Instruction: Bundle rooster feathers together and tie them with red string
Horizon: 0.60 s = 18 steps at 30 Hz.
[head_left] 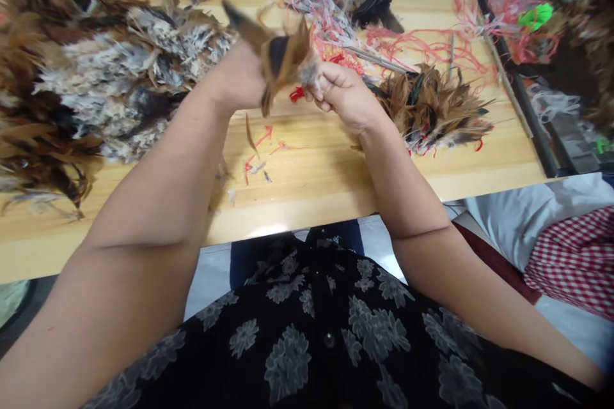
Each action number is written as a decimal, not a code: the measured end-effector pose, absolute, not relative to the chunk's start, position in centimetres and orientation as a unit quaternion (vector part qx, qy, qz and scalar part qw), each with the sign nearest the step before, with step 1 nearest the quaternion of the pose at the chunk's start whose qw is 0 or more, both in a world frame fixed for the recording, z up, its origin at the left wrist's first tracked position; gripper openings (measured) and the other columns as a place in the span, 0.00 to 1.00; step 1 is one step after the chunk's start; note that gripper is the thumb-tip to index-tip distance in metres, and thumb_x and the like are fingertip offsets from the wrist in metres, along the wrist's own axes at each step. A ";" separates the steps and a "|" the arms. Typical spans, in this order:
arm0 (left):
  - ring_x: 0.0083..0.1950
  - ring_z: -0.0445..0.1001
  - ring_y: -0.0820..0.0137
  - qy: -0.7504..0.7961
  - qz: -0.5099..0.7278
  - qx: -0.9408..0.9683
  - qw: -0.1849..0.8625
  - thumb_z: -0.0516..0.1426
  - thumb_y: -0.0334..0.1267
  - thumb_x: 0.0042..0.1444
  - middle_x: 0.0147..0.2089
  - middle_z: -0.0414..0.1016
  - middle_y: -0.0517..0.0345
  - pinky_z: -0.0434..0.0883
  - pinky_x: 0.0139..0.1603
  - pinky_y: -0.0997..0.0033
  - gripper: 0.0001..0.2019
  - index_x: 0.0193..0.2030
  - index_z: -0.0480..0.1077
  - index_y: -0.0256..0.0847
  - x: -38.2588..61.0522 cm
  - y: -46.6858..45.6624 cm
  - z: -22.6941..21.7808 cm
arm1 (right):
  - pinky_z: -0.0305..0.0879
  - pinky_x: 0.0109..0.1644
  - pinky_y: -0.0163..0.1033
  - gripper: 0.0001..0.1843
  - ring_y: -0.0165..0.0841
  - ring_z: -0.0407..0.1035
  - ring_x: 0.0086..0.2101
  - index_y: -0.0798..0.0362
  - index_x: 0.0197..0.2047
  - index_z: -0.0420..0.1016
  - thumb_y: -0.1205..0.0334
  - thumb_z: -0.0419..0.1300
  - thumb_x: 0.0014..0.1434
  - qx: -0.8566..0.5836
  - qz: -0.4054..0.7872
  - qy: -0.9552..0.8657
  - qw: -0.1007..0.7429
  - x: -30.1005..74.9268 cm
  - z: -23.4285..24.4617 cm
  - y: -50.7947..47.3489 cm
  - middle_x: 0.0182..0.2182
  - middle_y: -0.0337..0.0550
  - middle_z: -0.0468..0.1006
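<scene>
A small bunch of brown and black feathers (283, 57), blurred by motion, is held up between my hands above the table. My left hand (244, 77) is closed around it from the left, its fingers mostly hidden behind the feathers. At the pale, fluffy base of the bunch, the fingers of my right hand (343, 91) are pinched together. Beside my right wrist lies a bundle of brown feathers (432, 105) with red strands at its lower end. A bit of red string (297, 94) shows just under the held bunch.
A large heap of brown and whitish feathers (110, 77) covers the left of the wooden table (307, 185). Red and white plastic strands (412, 38) lie at the back. A dark-framed tray (515, 89) with feathers and strands stands at right. Red scraps (259, 147) lie in front.
</scene>
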<state>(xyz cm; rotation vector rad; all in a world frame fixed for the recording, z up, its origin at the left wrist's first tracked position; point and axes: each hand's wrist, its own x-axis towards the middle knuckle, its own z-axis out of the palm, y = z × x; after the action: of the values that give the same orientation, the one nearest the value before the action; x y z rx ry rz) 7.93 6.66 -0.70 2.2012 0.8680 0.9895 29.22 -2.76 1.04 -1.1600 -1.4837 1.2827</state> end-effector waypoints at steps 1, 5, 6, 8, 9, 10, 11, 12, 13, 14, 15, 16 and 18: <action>0.44 0.82 0.46 0.297 0.366 0.835 0.283 0.76 0.75 0.56 0.35 0.80 0.52 0.82 0.55 0.39 0.30 0.33 0.70 0.56 8.1 6.9 -1.0 | 0.63 0.38 0.30 0.24 0.25 0.63 0.31 0.51 0.31 0.69 0.66 0.61 0.84 -0.445 0.545 -0.551 0.448 29.1 0.8 -2.8 0.32 0.35 0.75; 0.46 0.75 0.52 0.277 0.374 0.851 0.242 0.66 0.71 0.68 0.37 0.79 0.53 0.79 0.58 0.45 0.25 0.34 0.70 0.55 8.9 7.8 -2.4 | 0.53 0.31 0.26 0.19 0.21 0.57 0.26 0.51 0.35 0.69 0.78 0.60 0.79 -0.423 0.643 -0.397 0.500 28.2 0.5 -3.0 0.31 0.31 0.74; 0.47 0.75 0.52 0.287 0.373 0.851 0.233 0.67 0.67 0.69 0.37 0.78 0.53 0.78 0.58 0.47 0.24 0.34 0.69 0.55 9.0 7.9 -2.7 | 0.51 0.30 0.25 0.19 0.20 0.56 0.25 0.51 0.36 0.67 0.80 0.59 0.78 -0.421 0.660 -0.366 0.503 28.0 0.7 -3.1 0.31 0.30 0.73; 0.48 0.74 0.50 0.305 0.374 0.848 0.219 0.68 0.61 0.68 0.37 0.77 0.52 0.77 0.57 0.47 0.21 0.33 0.66 0.55 9.3 7.8 -3.3 | 0.50 0.29 0.23 0.19 0.19 0.55 0.24 0.50 0.37 0.64 0.80 0.57 0.79 -0.413 0.690 -0.316 0.504 27.7 1.1 -3.2 0.30 0.28 0.73; 0.49 0.75 0.49 0.314 0.375 0.845 0.214 0.68 0.58 0.68 0.37 0.76 0.51 0.76 0.57 0.46 0.21 0.33 0.65 0.56 9.4 7.6 -3.5 | 0.49 0.29 0.23 0.19 0.19 0.55 0.24 0.50 0.38 0.64 0.79 0.57 0.80 -0.410 0.702 -0.297 0.501 27.6 1.2 -3.2 0.30 0.27 0.72; 0.51 0.76 0.47 0.326 0.376 0.842 0.210 0.68 0.55 0.68 0.38 0.76 0.50 0.76 0.59 0.44 0.20 0.33 0.64 0.56 9.6 7.3 -3.5 | 0.49 0.28 0.22 0.18 0.18 0.55 0.23 0.50 0.39 0.63 0.77 0.57 0.81 -0.409 0.712 -0.280 0.497 27.5 1.4 -3.2 0.30 0.27 0.72; 0.53 0.77 0.45 0.339 0.374 0.838 0.206 0.68 0.52 0.67 0.39 0.76 0.49 0.75 0.61 0.42 0.19 0.32 0.63 0.56 9.7 7.0 -3.5 | 0.48 0.28 0.22 0.18 0.18 0.54 0.23 0.50 0.40 0.63 0.76 0.57 0.82 -0.410 0.720 -0.265 0.493 27.5 1.5 -3.2 0.29 0.26 0.71; 0.54 0.78 0.43 0.354 0.372 0.834 0.202 0.68 0.49 0.66 0.39 0.76 0.48 0.74 0.62 0.40 0.19 0.32 0.62 0.56 9.9 6.6 -3.3 | 0.47 0.27 0.21 0.17 0.18 0.54 0.22 0.50 0.40 0.63 0.75 0.57 0.84 -0.411 0.726 -0.252 0.491 27.5 1.5 -3.1 0.29 0.25 0.71; 0.55 0.80 0.41 0.370 0.368 0.830 0.197 0.69 0.45 0.65 0.39 0.76 0.47 0.74 0.62 0.38 0.19 0.31 0.61 0.56 10.1 6.3 -3.1 | 0.47 0.27 0.21 0.17 0.18 0.53 0.22 0.49 0.41 0.63 0.74 0.56 0.84 -0.414 0.729 -0.240 0.489 27.5 1.6 -3.1 0.29 0.25 0.71; 0.56 0.81 0.39 0.384 0.366 0.826 0.192 0.69 0.42 0.62 0.39 0.76 0.47 0.73 0.62 0.37 0.19 0.31 0.61 0.56 10.4 6.0 -2.9 | 0.46 0.26 0.21 0.17 0.17 0.54 0.22 0.49 0.41 0.63 0.73 0.56 0.85 -0.417 0.732 -0.228 0.489 27.5 1.6 -3.0 0.28 0.25 0.71; 0.55 0.81 0.37 0.395 0.364 0.822 0.190 0.69 0.40 0.60 0.39 0.77 0.47 0.73 0.60 0.36 0.20 0.30 0.60 0.56 10.6 5.7 -2.8 | 0.46 0.26 0.21 0.17 0.17 0.54 0.22 0.49 0.41 0.62 0.73 0.56 0.85 -0.421 0.732 -0.217 0.490 27.5 1.7 -3.0 0.28 0.25 0.71; 0.55 0.82 0.36 0.403 0.364 0.818 0.189 0.69 0.38 0.57 0.39 0.77 0.47 0.72 0.59 0.36 0.20 0.30 0.60 0.56 10.8 5.5 -2.7 | 0.46 0.25 0.21 0.17 0.17 0.55 0.22 0.49 0.41 0.62 0.73 0.56 0.85 -0.425 0.731 -0.206 0.493 27.5 1.7 -2.9 0.28 0.25 0.72; 0.55 0.82 0.35 0.411 0.365 0.815 0.184 0.69 0.37 0.55 0.40 0.79 0.47 0.72 0.58 0.35 0.19 0.30 0.61 0.57 11.1 5.3 -2.6 | 0.45 0.24 0.21 0.17 0.17 0.56 0.22 0.49 0.41 0.62 0.72 0.56 0.85 -0.432 0.727 -0.187 0.499 27.5 1.8 -2.9 0.28 0.25 0.72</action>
<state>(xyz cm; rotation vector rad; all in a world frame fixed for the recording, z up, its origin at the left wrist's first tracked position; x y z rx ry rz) 11.08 5.25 -2.64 2.2980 1.1601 1.0279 27.46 -2.86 1.79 -1.0445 -0.4531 1.7593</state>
